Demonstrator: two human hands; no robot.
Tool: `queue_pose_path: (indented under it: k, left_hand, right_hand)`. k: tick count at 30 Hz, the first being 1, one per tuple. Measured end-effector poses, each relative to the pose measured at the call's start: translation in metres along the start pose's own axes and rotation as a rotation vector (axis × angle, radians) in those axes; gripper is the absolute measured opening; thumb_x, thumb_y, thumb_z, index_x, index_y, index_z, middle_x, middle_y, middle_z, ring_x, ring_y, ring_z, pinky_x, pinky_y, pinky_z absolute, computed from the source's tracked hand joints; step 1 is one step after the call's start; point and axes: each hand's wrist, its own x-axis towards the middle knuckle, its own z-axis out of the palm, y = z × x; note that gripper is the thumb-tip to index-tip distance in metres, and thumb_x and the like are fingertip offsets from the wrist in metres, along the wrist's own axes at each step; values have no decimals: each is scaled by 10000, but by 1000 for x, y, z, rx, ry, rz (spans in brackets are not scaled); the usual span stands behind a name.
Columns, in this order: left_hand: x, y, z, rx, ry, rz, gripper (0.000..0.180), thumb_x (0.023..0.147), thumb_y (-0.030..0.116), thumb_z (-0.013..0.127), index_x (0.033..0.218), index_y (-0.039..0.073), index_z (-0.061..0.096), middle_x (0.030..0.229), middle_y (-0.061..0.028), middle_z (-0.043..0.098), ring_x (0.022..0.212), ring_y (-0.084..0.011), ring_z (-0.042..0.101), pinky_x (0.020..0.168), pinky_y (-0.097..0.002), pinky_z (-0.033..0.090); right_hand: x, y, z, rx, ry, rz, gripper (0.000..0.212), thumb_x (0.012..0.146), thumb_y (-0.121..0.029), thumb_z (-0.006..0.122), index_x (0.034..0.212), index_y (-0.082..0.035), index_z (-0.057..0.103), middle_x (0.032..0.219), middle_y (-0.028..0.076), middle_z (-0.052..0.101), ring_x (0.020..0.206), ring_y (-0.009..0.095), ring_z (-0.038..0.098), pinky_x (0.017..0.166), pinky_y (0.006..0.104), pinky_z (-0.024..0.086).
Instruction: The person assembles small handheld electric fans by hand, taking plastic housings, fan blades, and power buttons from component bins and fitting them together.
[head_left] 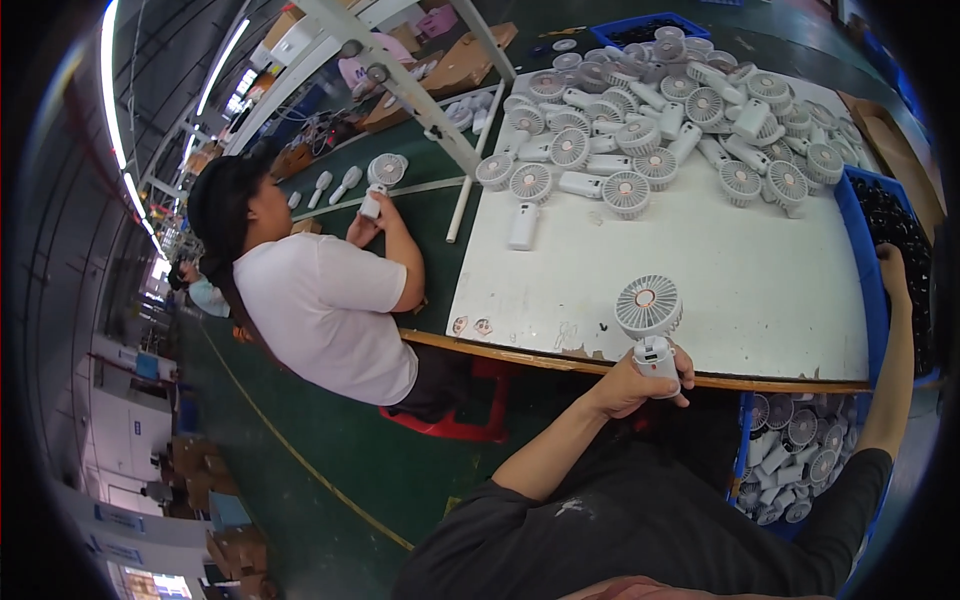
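Observation:
My left hand (627, 388) is closed around the handle of a white handheld fan (648, 306), held upright over the table's near edge with its round grille at the top. At the right, my right arm stretches forward, and my right hand (892, 268) dips into a blue bin (861, 262) of small black parts (903, 320). Its fingers are mostly hidden there, so what they hold, if anything, does not show. A large pile of similar white fans (640, 130) covers the far half of the white tabletop (560, 290).
Below the table edge at right, another blue crate (743, 440) holds more white fans. To my left a co-worker (320, 270) sits on a red stool (470, 415), handling a fan at a green bench. A white metal frame (425, 115) rises between us. Cardboard (890, 140) lies beyond the bin.

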Motion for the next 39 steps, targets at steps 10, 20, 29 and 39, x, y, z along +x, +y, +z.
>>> queue_pose_path:
  k: [10,20,29,39]
  left_hand:
    - [-11,6,-13,133,101,-78,236,839,18,671,1049,11,564,893,-88,632,829,-183,660,591,-322,616]
    - [-17,14,-4,204,188,-50,238,832,84,702,1009,16,558,865,-79,602,803,-176,636,549,-307,599]
    - [-23,15,-4,272,166,-56,256,842,116,706,1022,12,556,877,-79,597,800,-169,636,544,-306,595]
    - [-25,16,-1,411,160,-82,275,865,154,676,1057,-1,555,896,-85,594,806,-158,630,542,-293,589]
  right_hand:
    - [56,106,5,-191,113,-166,151,848,-61,566,957,34,612,928,181,628,928,280,610,844,376,476]
    - [33,34,33,76,145,-2,200,856,-153,639,798,39,634,721,58,620,682,151,559,650,315,463]
    - [36,48,28,6,128,-119,63,812,-35,570,788,20,591,769,85,616,724,195,572,711,330,479]
    - [45,77,-30,-222,404,-284,447,839,-5,473,1267,-8,603,951,135,666,906,250,635,846,342,492]
